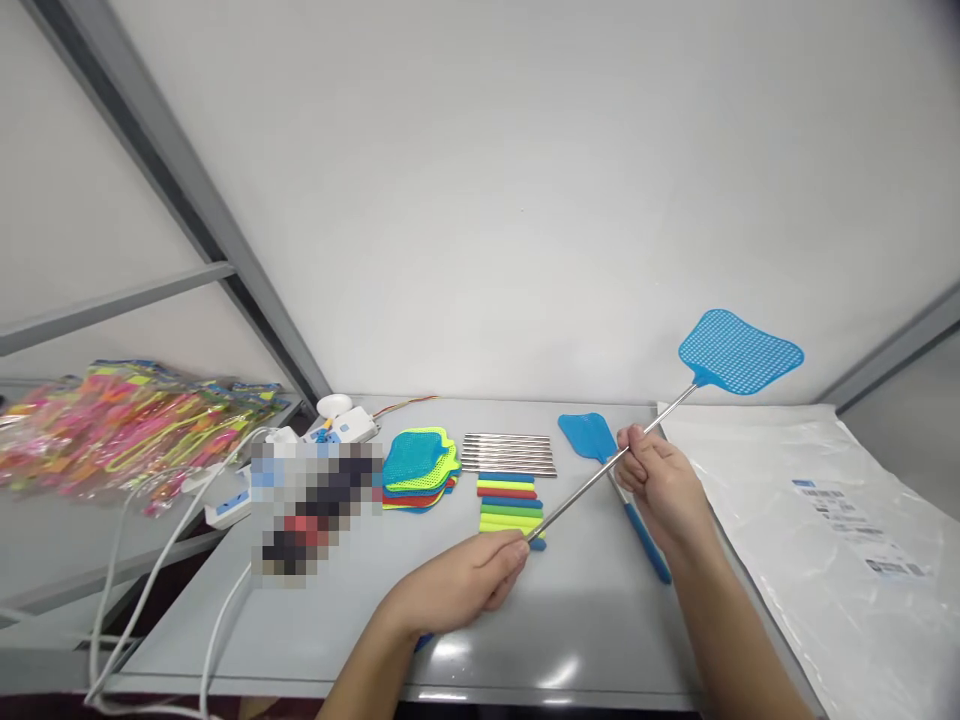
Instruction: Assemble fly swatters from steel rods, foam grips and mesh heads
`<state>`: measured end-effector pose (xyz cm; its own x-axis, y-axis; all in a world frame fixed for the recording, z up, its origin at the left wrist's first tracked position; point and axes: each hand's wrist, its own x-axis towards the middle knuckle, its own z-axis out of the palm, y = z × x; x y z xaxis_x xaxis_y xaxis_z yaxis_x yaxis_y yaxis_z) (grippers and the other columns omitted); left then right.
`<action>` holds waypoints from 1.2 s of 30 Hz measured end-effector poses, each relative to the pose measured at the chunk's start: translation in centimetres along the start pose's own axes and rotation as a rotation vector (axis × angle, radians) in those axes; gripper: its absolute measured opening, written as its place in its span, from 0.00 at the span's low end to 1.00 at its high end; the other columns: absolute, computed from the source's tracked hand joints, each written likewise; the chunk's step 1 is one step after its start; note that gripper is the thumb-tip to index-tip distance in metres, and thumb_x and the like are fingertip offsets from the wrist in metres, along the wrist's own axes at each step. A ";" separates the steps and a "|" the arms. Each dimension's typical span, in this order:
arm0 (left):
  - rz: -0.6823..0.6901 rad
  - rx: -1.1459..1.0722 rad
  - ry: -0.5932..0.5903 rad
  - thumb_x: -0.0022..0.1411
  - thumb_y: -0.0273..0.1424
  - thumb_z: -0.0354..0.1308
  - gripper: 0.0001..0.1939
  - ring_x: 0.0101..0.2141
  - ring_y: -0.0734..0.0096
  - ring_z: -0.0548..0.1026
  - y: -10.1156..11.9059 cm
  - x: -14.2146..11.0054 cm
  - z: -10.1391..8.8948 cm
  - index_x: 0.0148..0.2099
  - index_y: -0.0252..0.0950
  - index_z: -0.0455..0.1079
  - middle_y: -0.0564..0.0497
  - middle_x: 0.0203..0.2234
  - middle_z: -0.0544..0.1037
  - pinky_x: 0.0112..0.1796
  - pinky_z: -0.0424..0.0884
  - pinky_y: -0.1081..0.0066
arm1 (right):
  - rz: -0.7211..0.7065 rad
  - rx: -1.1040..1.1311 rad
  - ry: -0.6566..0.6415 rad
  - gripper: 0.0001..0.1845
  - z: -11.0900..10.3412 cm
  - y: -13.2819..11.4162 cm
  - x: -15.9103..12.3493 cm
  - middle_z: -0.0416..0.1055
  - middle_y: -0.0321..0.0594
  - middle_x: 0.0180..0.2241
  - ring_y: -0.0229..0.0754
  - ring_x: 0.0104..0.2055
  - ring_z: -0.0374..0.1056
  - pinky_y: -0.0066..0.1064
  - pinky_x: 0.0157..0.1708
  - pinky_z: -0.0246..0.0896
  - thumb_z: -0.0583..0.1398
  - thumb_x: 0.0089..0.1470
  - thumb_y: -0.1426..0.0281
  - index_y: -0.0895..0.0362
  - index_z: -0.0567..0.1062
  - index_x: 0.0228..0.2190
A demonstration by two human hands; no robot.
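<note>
A blue fly swatter (pixel 739 352) with a mesh head and a thin metal rod slants across the table, its head up at the right. My left hand (pixel 461 585) is closed around its lower end; a bit of blue shows beneath that hand. Higher up, the fingers of my right hand (pixel 664 480) pinch the rod. Under the right hand lies a second blue fly swatter (pixel 589 436), partly covered. Coloured handle sleeves (pixel 511 510) lie in a row beyond my left hand, with several metal rods (pixel 510 455) behind them. Left of these is a stack of mesh swatter heads (pixel 414 458).
White plastic packaging (pixel 750 500) with printed labels covers the table's right side. Power strips (pixel 341 428) and white cables (pixel 161 570) occupy the left. Bagged colourful items (pixel 150 430) are heaped farther left. A pixelated patch hides something on the table. A wall (pixel 525 200) stands behind.
</note>
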<state>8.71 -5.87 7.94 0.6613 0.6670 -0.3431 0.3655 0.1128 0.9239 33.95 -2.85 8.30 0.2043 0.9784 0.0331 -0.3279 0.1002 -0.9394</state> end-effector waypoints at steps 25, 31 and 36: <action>0.020 0.337 0.075 0.69 0.45 0.39 0.21 0.26 0.71 0.61 -1.2 -6.3 -2.3 0.29 0.38 0.58 0.56 0.22 0.62 0.30 0.58 0.72 | 0.011 0.026 -0.043 0.18 4.7 3.1 -6.6 0.49 0.27 0.15 0.31 0.18 0.43 0.28 0.20 0.38 0.60 0.56 0.55 0.57 0.72 0.26; -0.051 0.328 0.057 0.68 0.47 0.40 0.21 0.27 0.71 0.63 -1.4 -7.9 -5.2 0.30 0.38 0.60 0.56 0.23 0.62 0.31 0.59 0.73 | -0.105 0.067 0.069 0.16 2.4 0.3 -4.3 0.46 0.26 0.16 0.31 0.19 0.41 0.28 0.20 0.41 0.62 0.55 0.56 0.56 0.72 0.27; -0.065 0.363 0.087 0.68 0.45 0.41 0.21 0.27 0.71 0.63 -1.3 -6.7 -5.3 0.34 0.38 0.68 0.57 0.22 0.62 0.30 0.59 0.74 | 0.048 0.073 0.010 0.16 5.9 3.7 -5.1 0.48 0.26 0.17 0.31 0.19 0.44 0.27 0.20 0.42 0.60 0.56 0.55 0.55 0.73 0.36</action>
<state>0.34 -6.59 9.89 0.5764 0.7290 -0.3691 0.6239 -0.1009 0.7749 26.29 -6.46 6.70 0.1954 0.9806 -0.0154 -0.4037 0.0661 -0.9125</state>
